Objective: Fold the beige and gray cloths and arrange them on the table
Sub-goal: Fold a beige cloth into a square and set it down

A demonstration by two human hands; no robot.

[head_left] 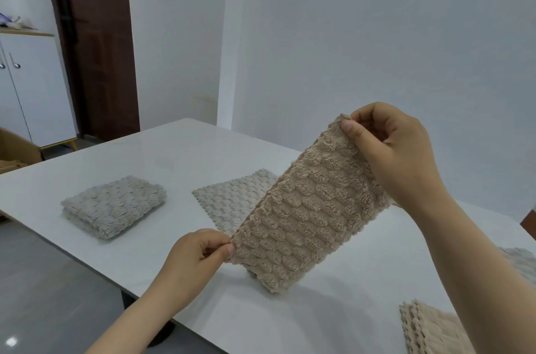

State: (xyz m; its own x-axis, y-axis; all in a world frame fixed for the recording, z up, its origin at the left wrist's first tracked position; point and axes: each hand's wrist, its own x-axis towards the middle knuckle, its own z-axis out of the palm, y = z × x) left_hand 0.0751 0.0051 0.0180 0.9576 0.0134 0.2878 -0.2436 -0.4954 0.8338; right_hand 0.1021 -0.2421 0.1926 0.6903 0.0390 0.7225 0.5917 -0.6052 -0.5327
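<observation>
White table [162,150] bears folded gray cloths [114,205]; left grip [197,256], right grip [397,150] each pinch beige cloth [307,217] corner.

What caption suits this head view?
Left hand and right hand pinch a beige cloth over the table near a gray stack.

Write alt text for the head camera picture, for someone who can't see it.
The left hand and right hand each pinch an end of a beige cloth, held over a white table. Behind it lie a folded gray stack and a flat gray cloth.
</observation>
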